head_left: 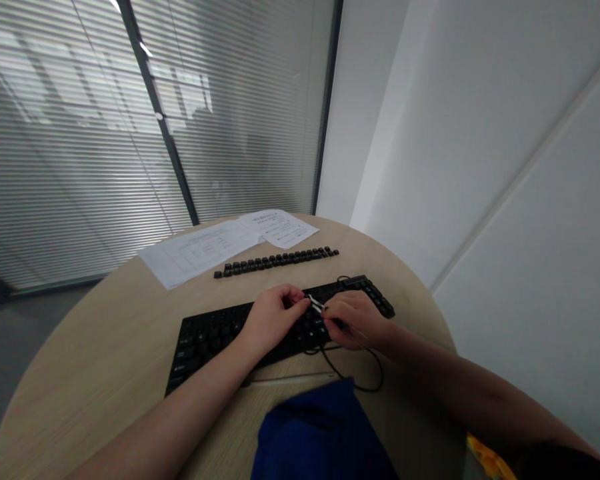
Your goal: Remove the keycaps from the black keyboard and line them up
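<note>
A black keyboard (215,333) lies across the table in front of me, with a section near its upper side looking bare of keycaps. Over its right half, my right hand (353,319) is closed on a thin, pale, two-pronged tool (316,305), pointed left. My left hand (275,312) rests over the middle of the keyboard, thumb and fingers pinched at the tool's tip. What sits between those fingertips is too small and dark to make out. Behind the keyboard, several loose black keycaps (275,261) stand in neat rows.
Printed paper sheets (220,243) lie at the back left of the round wooden table (95,347). A black cable (377,373) loops in front of the keyboard. Blue cloth (320,433) is at the near edge. A white wall (520,167) rises at the right.
</note>
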Tool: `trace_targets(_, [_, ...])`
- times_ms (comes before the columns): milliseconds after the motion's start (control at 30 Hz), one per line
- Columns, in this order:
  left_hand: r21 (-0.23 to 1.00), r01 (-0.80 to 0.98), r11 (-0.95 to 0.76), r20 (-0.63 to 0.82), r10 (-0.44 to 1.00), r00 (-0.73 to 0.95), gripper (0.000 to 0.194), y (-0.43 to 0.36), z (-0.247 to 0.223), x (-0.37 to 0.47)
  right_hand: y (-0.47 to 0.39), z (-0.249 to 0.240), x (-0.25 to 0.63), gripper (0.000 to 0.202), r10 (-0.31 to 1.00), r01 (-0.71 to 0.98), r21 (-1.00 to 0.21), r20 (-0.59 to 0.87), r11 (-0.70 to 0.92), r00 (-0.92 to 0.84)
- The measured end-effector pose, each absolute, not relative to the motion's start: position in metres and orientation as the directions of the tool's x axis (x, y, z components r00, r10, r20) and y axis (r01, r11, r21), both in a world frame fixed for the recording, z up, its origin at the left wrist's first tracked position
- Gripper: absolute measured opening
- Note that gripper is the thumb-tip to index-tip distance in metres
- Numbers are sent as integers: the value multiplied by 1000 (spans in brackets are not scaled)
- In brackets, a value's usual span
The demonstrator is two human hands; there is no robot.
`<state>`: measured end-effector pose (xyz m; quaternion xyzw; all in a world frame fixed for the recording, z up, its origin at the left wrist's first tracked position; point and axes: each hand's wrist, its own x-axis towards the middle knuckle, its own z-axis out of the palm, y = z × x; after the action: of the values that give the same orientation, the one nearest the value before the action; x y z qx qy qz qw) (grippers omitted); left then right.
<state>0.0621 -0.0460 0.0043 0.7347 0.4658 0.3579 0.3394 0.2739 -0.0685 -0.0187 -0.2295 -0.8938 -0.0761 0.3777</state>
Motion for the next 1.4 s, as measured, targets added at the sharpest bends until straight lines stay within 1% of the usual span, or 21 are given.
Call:
trace_targets(133, [812, 482, -329, 212, 936, 280, 19, -47, 4, 63, -69, -16, 272, 6, 358, 504, 27, 672, 863, -648])
trace_targets(267, [789, 523, -321, 208, 942, 264, 18, -48, 5, 63, -70, -14, 271, 7, 358, 522, 57, 664, 851, -656])
trace_targets(400, [798, 513, -317, 212, 944, 253, 18, -48, 5, 63, -70, -16, 269, 7, 369, 529, 42, 669, 848, -645])
trace_targets(600, [779, 525, -343, 257, 938, 232, 17, -46, 1, 61, -68, -21, 268, 8, 440, 577, -6, 652, 817, -618])
trace_targets(733, [761, 534, -369, 295, 929, 222, 15, -45, 4, 58, -63, -21, 277, 16, 532, 693, -47, 678, 719, -507])
trace_targets(800, [760, 529, -378, 297, 925, 236, 15, -45, 6, 58, -60, -17, 283, 21, 555, 741, -54, 700, 669, -450])
trace_targets(900, [784, 483, -390, 291, 918, 270, 17, -46, 5, 59, -58, -8, 288, 26, 532, 746, -43, 728, 665, -432])
trace_targets(1000, [828, 400, -393, 284, 909, 305, 18, -48, 4, 62, -58, -5, 289, 22, 495, 715, -51, 756, 697, -428])
trace_targets(1100, [879, 312, -361, 259, 910, 324, 19, -49, 4, 64, -58, -8, 286, 24, 484, 665, -67, 741, 744, -466])
trace_targets(1233, [918, 231, -324, 231, 906, 354, 22, -49, 5, 65, -60, -16, 282, 23, 451, 664, 1, 733, 748, -510])
trace_targets(1333, [924, 217, -316, 218, 898, 382, 23, -49, 5, 65, -62, -17, 279, 19, 404, 673, 66, 755, 737, -516])
trace_targets(1400, [925, 213, -315, 210, 890, 405, 24, -49, 3, 65, -61, -17, 279, 16, 374, 661, 84, 768, 745, -519])
